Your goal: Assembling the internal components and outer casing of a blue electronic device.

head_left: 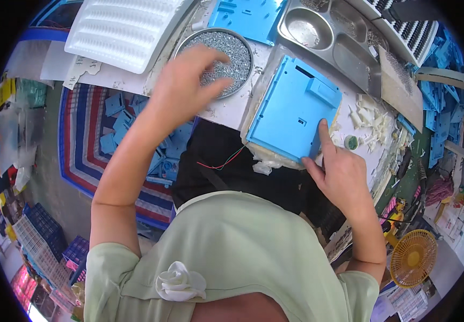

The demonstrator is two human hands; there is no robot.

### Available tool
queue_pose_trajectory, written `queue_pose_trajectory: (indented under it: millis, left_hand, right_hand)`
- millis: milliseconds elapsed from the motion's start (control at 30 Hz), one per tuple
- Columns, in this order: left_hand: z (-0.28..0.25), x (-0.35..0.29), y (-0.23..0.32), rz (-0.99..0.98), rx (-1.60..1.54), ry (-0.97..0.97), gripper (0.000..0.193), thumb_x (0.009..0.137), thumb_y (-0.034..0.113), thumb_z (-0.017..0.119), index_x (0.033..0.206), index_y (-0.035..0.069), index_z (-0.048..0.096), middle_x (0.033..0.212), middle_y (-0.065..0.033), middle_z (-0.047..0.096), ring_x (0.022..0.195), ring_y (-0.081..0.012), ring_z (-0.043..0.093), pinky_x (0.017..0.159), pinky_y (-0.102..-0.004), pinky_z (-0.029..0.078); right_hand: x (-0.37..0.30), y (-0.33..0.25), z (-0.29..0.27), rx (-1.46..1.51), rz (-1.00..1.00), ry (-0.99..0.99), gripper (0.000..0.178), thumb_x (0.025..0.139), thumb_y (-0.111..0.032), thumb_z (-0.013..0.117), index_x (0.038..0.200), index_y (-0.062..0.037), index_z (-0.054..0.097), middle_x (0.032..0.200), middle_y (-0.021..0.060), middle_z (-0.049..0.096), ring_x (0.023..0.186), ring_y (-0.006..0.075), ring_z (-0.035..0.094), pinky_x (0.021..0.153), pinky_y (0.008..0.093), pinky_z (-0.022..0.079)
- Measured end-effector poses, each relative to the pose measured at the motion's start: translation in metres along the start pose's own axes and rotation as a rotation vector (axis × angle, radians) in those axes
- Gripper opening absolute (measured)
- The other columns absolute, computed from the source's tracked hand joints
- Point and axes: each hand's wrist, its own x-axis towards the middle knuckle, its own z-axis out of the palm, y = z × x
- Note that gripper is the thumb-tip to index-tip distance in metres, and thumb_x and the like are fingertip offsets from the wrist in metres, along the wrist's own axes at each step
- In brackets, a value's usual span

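Note:
My left hand is over a round metal dish filled with small silvery screws. Its thumb and fingers are apart, slightly blurred, and nothing shows between them. A flat blue plastic housing with a raised block and small slots lies tilted on a padded, plastic-wrapped support to the right of the dish. With my right hand I hold its lower right corner, index finger along the right edge and thumb at the bottom; the other fingers are curled under. Thin red and green wires stick out at the housing's lower left.
A steel compartment tray and another blue panel lie behind. White plastic pieces and a green roll sit on the right. A white moulded tray is at far left, above a striped bag of blue parts. A yellow fan stands lower right.

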Motion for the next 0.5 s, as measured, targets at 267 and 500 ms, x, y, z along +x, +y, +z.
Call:
queue_pose_trajectory:
  millis: [267, 500]
  left_hand:
    - [0.015, -0.003, -0.031, 0.017, 0.235, -0.003, 0.012, 0.084, 0.013, 0.072, 0.086, 0.002, 0.067, 0.081, -0.0117, 0.062, 0.082, -0.0338, 0.062, 0.074, -0.0433, 0.049]
    - [0.011, -0.005, -0.033, -0.053, 0.221, 0.06, 0.016, 0.085, 0.018, 0.072, 0.085, 0.005, 0.064, 0.084, -0.0111, 0.063, 0.082, -0.033, 0.063, 0.072, -0.0442, 0.051]
  right_hand:
    - [0.112, -0.023, -0.049, 0.063, -0.49, 0.492, 0.017, 0.077, -0.021, 0.074, 0.086, -0.0066, 0.072, 0.085, 0.0078, 0.064, 0.094, 0.029, 0.059, 0.078, 0.0407, 0.05]
    - [0.212, -0.068, -0.019, -0.287, -0.604, 0.294, 0.014, 0.082, -0.019, 0.071, 0.087, -0.0058, 0.071, 0.087, 0.008, 0.069, 0.096, 0.0292, 0.06, 0.083, 0.0411, 0.051]
